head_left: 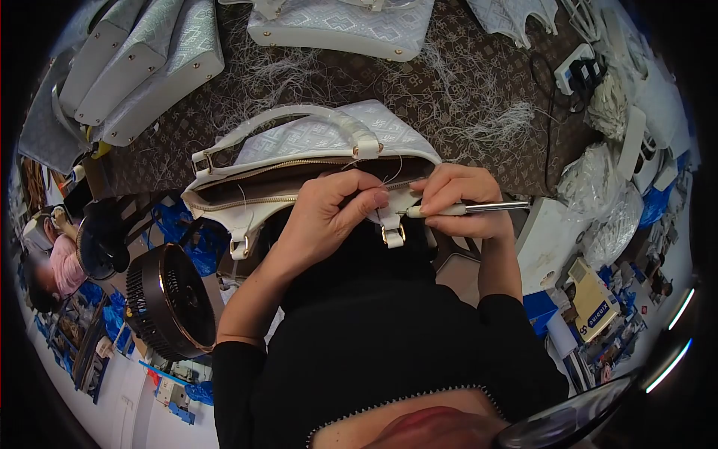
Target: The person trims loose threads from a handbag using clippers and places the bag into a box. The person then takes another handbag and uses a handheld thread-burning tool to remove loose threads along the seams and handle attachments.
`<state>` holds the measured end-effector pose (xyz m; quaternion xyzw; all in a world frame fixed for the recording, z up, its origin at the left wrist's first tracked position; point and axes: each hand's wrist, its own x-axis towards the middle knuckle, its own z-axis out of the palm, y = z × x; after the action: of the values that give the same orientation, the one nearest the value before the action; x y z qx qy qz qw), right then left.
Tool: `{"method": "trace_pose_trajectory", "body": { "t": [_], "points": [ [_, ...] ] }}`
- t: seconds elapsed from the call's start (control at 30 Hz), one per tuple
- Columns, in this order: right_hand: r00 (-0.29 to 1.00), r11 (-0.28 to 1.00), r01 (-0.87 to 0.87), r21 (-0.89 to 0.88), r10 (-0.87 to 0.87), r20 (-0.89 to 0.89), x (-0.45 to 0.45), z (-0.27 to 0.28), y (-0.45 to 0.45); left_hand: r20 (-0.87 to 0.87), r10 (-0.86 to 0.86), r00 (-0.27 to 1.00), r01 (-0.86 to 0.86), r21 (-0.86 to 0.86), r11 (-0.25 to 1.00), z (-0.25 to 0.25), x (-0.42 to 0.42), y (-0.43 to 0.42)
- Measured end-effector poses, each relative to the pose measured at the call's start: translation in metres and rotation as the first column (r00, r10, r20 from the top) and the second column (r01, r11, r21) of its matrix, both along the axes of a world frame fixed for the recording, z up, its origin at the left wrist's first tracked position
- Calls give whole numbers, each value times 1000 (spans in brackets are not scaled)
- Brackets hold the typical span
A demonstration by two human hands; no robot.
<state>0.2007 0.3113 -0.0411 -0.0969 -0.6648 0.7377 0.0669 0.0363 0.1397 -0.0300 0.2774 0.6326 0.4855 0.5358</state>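
Observation:
A white and silver patterned handbag (299, 142) lies at the table's near edge, its zipped top open towards me. My left hand (329, 213) is closed at the bag's near rim, thumb and forefinger pinched by a white strap tab (390, 222) with a gold ring. What it pinches is too small to make out. In my right hand (467, 196) is a pen-like tool (486, 207) with a pale grip and metal shaft, its tip pointing left at the tab. Thin thread (394, 173) loops up between the two hands.
More handbags (164, 67) stand at the upper left, another bag (340, 26) at the top. Loose threads (497, 123) litter the brown patterned cloth. A power strip (576, 67) lies upper right. A black fan (168, 299) is at lower left; beyond it sits a person in pink (67, 262).

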Motion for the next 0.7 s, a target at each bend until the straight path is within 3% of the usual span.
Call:
{"method": "trace_pose_trajectory", "body": {
  "t": [0.27,0.33,0.47,0.7],
  "points": [
    [1000,1000,-12,21,12,-10,1,-1,0,-3,1,1000,-1,8,1000,-2,1,-1],
    [998,993,64,-97,-66,-17,0,-2,-1,23,27,999,-27,-3,1000,-3,1,-3],
    [998,994,52,-95,-56,-34,-4,1,-3,43,38,998,-37,-16,999,-2,-2,-4],
    [992,999,-9,-51,15,123,-17,15,2,52,47,998,-46,-12,999,-2,-3,-4]
  ]
}}
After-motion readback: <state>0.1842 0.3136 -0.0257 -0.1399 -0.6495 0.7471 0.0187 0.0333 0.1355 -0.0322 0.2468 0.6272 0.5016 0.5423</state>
